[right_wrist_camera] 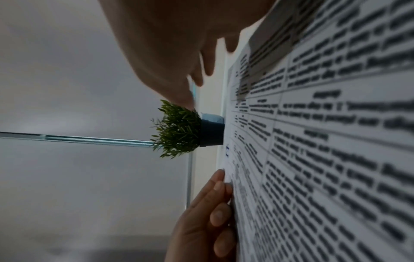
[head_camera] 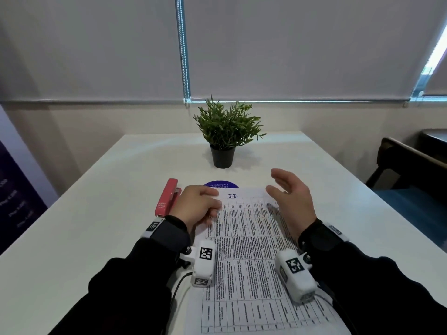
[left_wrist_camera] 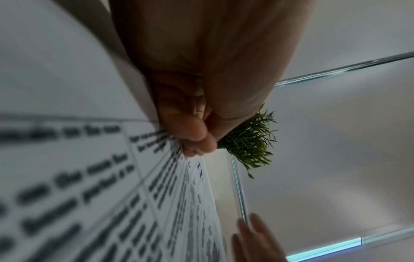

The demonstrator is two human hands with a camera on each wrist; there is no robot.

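A stack of printed sheets with a table of text [head_camera: 246, 250] lies on the white table [head_camera: 96, 189] in front of me. My left hand [head_camera: 216, 203] sits on its far left corner, the fingers curled at the edge and the thumb across the top. In the left wrist view the curled fingers [left_wrist_camera: 192, 138] close on the sheets [left_wrist_camera: 89, 177]. My right hand [head_camera: 272, 182] hovers above the far right corner, palm turned inward, fingers straight, holding nothing. A red stapler [head_camera: 167, 197] lies just left of the left hand.
A small potted plant [head_camera: 226, 131] stands at the middle of the table beyond the sheets. A round blue sticker [head_camera: 221, 184] shows under their far edge. A dark chair [head_camera: 406, 163] stands at the right. Closed blinds cover the window behind.
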